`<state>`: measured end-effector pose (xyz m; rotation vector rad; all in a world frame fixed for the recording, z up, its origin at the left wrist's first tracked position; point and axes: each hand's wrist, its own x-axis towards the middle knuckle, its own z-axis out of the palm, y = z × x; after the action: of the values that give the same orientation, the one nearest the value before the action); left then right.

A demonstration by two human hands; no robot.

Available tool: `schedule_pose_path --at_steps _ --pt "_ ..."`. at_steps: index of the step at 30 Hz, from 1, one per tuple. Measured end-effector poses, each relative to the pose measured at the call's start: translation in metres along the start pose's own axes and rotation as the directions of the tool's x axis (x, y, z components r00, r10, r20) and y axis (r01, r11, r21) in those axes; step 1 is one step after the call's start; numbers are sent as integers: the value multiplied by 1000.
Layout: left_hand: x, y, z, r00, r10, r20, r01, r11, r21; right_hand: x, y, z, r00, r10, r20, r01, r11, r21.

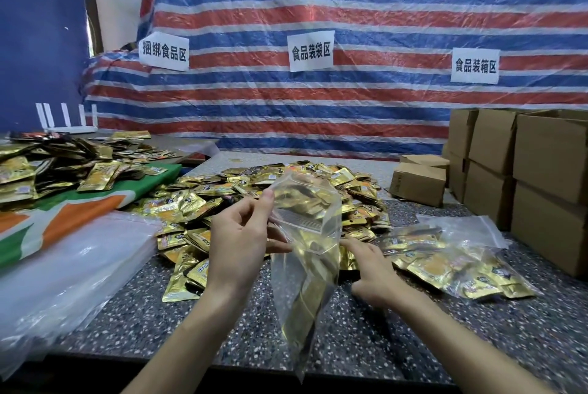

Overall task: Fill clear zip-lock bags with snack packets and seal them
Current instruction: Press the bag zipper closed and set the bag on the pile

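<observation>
My left hand pinches the top edge of a clear zip-lock bag and holds it up over the speckled table; gold packets show inside the bag. My right hand is behind and to the right of the bag, fingers reaching toward the pile of gold snack packets at the table's middle. Whether that hand holds a packet is hidden by the bag. A filled clear bag lies on the table to the right.
A stack of empty clear bags lies at the left on a green, orange and white cloth. More gold packets are heaped at far left. Cardboard boxes stand at the right. A striped tarp with paper signs hangs behind.
</observation>
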<state>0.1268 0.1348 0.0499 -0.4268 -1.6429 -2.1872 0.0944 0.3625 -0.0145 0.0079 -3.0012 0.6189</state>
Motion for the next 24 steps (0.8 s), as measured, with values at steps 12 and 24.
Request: schedule_pose_path --at_steps 12,24 --pt "-4 1 -4 999 -35 18 35 999 -9 9 19 -10 981 44 -189 -60 995 -79" --pt "-8 4 -2 998 -51 43 51 999 -2 -20 -18 -90 917 339 -210 61 401 914"
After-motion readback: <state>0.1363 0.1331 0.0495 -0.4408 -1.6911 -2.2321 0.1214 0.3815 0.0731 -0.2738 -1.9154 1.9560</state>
